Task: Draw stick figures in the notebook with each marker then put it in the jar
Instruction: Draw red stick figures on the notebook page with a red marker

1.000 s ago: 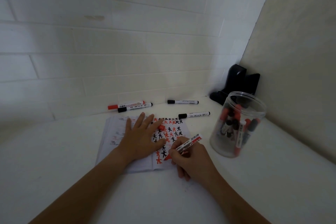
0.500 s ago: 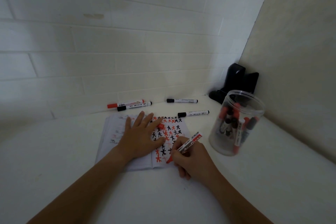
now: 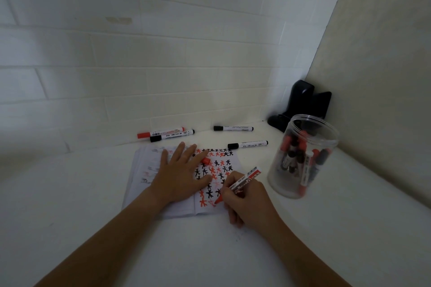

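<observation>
Right hand [image 3: 247, 202] was curled round the red marker [image 3: 242, 182], tip on the notebook [image 3: 182, 212], which was pinned by the flat left hand [image 3: 182, 179]. Pretty light, stiff and slick, so it was probably best pinched mid-barrel.

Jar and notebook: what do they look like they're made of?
The jar looks like clear plastic, slightly glossy: the markers inside show through its wall, and the rim is thin. Glass cannot be ruled out. The notebook looks like matt white paper: thin stacked page edges show at its left side, and marker ink sits flat on the page.
</observation>
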Motion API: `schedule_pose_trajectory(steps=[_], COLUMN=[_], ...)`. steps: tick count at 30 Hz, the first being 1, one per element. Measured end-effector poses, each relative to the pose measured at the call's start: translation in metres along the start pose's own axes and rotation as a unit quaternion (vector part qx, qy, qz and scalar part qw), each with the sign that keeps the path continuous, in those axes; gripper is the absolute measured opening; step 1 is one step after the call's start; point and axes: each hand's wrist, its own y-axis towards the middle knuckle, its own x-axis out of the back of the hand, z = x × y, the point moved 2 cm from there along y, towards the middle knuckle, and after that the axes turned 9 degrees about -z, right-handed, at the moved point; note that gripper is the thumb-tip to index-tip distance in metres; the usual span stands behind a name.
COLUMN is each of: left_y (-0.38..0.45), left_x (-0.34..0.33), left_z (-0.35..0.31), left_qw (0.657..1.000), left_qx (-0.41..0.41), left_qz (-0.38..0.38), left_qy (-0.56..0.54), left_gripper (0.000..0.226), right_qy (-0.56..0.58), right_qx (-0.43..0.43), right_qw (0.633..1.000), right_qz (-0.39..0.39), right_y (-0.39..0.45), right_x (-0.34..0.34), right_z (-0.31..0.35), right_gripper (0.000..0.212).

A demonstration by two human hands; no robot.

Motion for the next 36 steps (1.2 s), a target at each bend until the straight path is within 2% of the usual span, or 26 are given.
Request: schedule_pose_trajectory(steps=[3, 10, 15, 17, 20, 23, 26, 28, 36], left_y=[0.0, 0.001, -0.001, -0.002, -0.003, -0.004, -0.009, -0.012, -0.019], left_x=[0.0, -0.004, -0.003, -0.001, 0.006, 0.015, 0.022, 0.023, 0.034], left_z=[0.001, 0.002, 0.003, 0.002, 0.001, 0.0, -0.003, -0.006, -0.021], left_qw=[1.0, 1.0, 0.999, 0.998, 0.988, 0.977, 0.967, 0.965, 0.962], left_qx=[-0.001, -0.003, -0.011, -0.013, -0.012, -0.044, -0.078, -0.086, -0.113], left_qz=[-0.004, -0.011, -0.027, -0.045, -0.095, -0.142, -0.162, -0.152, -0.131], left_qy=[0.001, -0.004, -0.022, -0.047, -0.12, -0.152, -0.179, -0.195, -0.21], left_gripper=[0.088, 0.086, 0.083, 0.073, 0.04, 0.02, 0.02, 0.02, 0.026], right_qy=[0.004, -0.01, -0.01, -0.01, 0.018, 0.084, 0.133, 0.147, 0.134], right_qx=[0.008, 0.015, 0.024, 0.026, 0.021, 0.022, 0.016, 0.011, 0.025], right_qw=[1.0, 0.999, 0.999, 0.999, 0.999, 0.996, 0.988, 0.985, 0.99], right_qz=[-0.009, 0.033, 0.036, 0.037, 0.03, -0.016, -0.074, -0.084, -0.036], right_y=[0.002, -0.002, -0.002, -0.002, 0.0, 0.003, 0.006, 0.007, 0.005], right_x=[-0.001, -0.002, -0.002, -0.001, 0.0, 0.005, 0.013, 0.015, 0.01], right_z=[0.0, 0.002, 0.002, 0.001, -0.001, 0.0, -0.001, -0.002, 0.002], right_gripper=[0.017, 0.017, 0.016, 0.015, 0.016, 0.011, 0.009, 0.009, 0.005])
